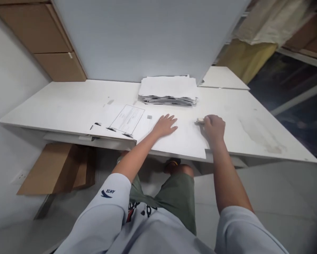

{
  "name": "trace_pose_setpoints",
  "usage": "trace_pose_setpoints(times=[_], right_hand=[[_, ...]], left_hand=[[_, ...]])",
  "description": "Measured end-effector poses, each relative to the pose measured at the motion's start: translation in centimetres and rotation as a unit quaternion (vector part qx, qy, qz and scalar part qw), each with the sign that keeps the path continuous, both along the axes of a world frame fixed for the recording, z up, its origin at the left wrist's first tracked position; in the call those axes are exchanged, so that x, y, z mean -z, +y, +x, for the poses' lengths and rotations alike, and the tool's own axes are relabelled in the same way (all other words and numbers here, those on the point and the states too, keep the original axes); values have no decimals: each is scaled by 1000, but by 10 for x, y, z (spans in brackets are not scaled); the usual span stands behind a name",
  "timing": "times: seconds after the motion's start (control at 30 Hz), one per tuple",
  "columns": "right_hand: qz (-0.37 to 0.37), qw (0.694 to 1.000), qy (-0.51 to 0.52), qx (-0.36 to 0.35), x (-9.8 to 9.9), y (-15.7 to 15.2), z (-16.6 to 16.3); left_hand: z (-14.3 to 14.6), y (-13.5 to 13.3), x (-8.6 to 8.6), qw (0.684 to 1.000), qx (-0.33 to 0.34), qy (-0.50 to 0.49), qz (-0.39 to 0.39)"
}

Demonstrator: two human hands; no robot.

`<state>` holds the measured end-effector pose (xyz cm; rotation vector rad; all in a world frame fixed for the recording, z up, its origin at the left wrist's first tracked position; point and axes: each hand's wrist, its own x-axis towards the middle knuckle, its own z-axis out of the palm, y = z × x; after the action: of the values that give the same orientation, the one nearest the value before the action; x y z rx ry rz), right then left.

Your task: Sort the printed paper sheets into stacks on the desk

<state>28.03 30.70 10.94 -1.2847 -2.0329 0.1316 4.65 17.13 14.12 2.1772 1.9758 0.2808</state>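
My left hand (pixel 165 126) lies flat with its fingers spread on a large white paper sheet (pixel 184 143). A printed framed block of text (pixel 128 119) and a small square code show on the sheet to the left of that hand. Just past the sheet's right edge, my right hand (pixel 214 129) is closed around a small off-white block (pixel 200 121), which sticks out to the left from between thumb and fingers. Its exact kind is too small to tell. The sheet's near edge reaches over the front of the desk.
A stack of papers (pixel 169 90) stands at the back of the white desk (pixel 232 116), against a grey panel (pixel 147 38). Cardboard boxes (pixel 52 33) are piled at the back left. An open carton (pixel 52 167) sits below the desk on the left. Yellow cloth (pixel 240 58) hangs at right.
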Motion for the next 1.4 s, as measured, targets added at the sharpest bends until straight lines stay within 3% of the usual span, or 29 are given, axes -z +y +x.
trace_pose_setpoints(times=[0.5, 0.63, 0.8, 0.9, 1.0, 1.1, 1.17, 1.23, 1.27, 1.33, 1.4], right_hand=[[-54, 998, -6, 15, -4, 3, -3], [-68, 998, 7, 10, -10, 0, -4], [-62, 998, 17, 7, -13, -1, -6], [-58, 998, 24, 10, -13, 1, -7], [-58, 998, 27, 12, -13, 2, -8], [-64, 998, 18, 15, -15, 2, -9], [-68, 997, 9, 17, -17, 1, -10], [-71, 997, 8, 17, -19, 0, -12], [-72, 997, 10, 17, -20, 0, -13], [-72, 997, 12, 18, -21, 0, -15], [-74, 997, 10, 20, -22, 0, -17]], left_hand=[[1, 1, -5, 1000, 6, 24, -7], [3, 0, -11, 995, 69, 59, 43], [15, -43, -30, 981, 110, 101, 120], [14, -85, -29, 975, 163, 131, 78], [-2, -113, -23, 966, 175, 187, 35], [-33, -119, -31, 977, 116, 177, -1], [-59, -117, -51, 990, 16, 137, 13], [-83, -113, -82, 985, -118, 88, 94], [-93, -109, -99, 968, -183, 59, 161], [-106, -97, -134, 906, -277, 5, 320], [-110, -75, -163, 835, -306, -26, 457]])
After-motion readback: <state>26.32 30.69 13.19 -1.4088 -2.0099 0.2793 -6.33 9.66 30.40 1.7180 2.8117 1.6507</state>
